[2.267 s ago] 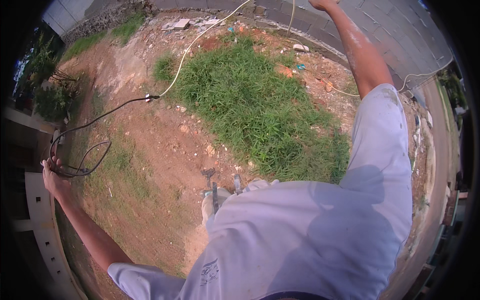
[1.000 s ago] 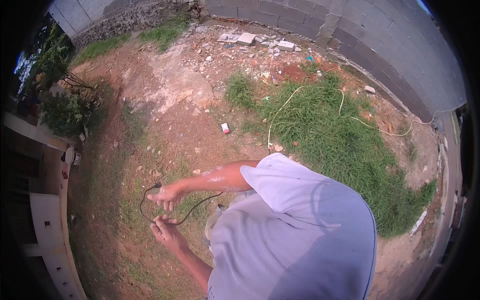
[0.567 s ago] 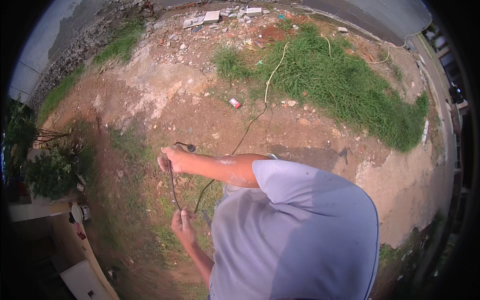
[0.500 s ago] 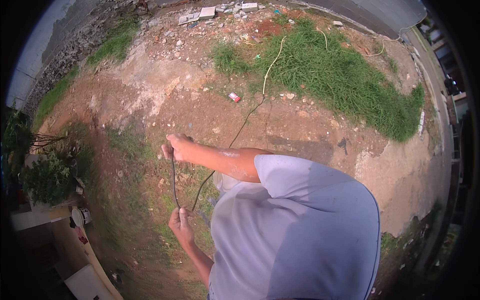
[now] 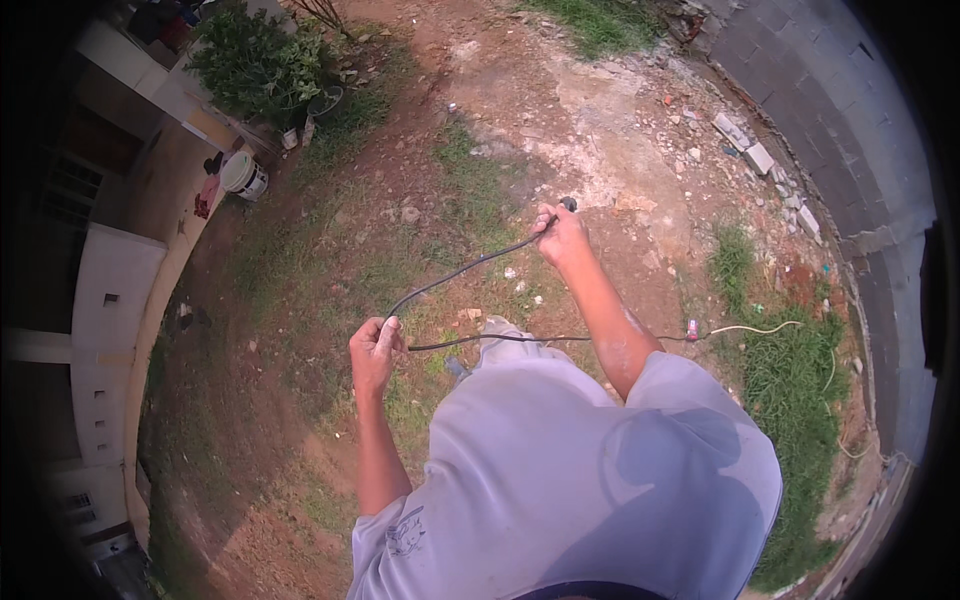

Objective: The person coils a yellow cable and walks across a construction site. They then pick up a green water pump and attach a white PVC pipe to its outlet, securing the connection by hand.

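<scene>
A thin black cable (image 5: 462, 268) stretches in a loose curve between my two hands over the ground. My left hand (image 5: 373, 357) is closed round it, thumb pressed on top. Farther forward and to the right, my right hand (image 5: 563, 238) grips the cable close to its end. A small dark end piece (image 5: 569, 204), perhaps a plug, sticks out past those fingers; its exact kind is too small to tell. From my left hand the cable doubles back to the right, passes behind my right forearm and meets a pale cord (image 5: 757, 328) by the grass.
A red and white packet (image 5: 692, 329) lies near that meeting point. Grass (image 5: 790, 400) grows on the right, with broken blocks (image 5: 758, 158) along the grey wall (image 5: 800, 80). At the left, a white bucket (image 5: 243, 176) stands by a leafy shrub (image 5: 255, 65) and a building.
My view has swung to the left. My hands have moved farther apart with the cable between them, and its dark end piece now shows beyond my right fingers.
</scene>
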{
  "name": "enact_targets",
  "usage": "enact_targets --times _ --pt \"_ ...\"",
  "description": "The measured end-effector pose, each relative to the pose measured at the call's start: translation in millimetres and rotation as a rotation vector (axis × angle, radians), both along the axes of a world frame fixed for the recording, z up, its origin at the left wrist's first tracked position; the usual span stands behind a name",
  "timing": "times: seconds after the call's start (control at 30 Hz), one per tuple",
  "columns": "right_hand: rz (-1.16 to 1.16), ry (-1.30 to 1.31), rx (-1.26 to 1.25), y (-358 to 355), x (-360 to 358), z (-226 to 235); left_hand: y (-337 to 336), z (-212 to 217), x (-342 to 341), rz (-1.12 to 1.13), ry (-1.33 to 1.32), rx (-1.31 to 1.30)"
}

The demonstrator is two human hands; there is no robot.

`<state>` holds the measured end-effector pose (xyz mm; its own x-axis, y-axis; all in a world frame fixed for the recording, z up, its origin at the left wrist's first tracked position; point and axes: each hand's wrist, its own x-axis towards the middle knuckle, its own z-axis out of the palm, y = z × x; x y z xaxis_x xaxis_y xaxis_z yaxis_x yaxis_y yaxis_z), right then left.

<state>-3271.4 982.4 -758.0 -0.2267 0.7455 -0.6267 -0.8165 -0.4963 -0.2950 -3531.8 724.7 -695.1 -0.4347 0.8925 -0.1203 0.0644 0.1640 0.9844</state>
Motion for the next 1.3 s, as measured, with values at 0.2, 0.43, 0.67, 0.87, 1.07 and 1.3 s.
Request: enact_targets --times 0.2,0.43,0.67,0.87,1.07,1.3 --pt "0.276 -0.059 0.189 94 -213 58 43 8 -149 0.295 0.04 -0.006" --pt "0.232 -0.132 0.21 179 -406 67 128 -54 -319 0.279 -0.025 0.034" --pt "0.08 -0.192 0.152 255 -536 38 227 -54 -511 0.159 -0.052 -0.038" --pt "0.03 -0.212 0.203 318 -649 42 320 -44 -656 0.105 0.01 -0.033" --pt "0.088 -0.083 0.285 409 -791 9 416 -79 -788 0.223 -0.077 0.04" --pt "0.1 -0.095 0.24 515 -952 5 534 -83 -929 0.327 -0.203 0.103"
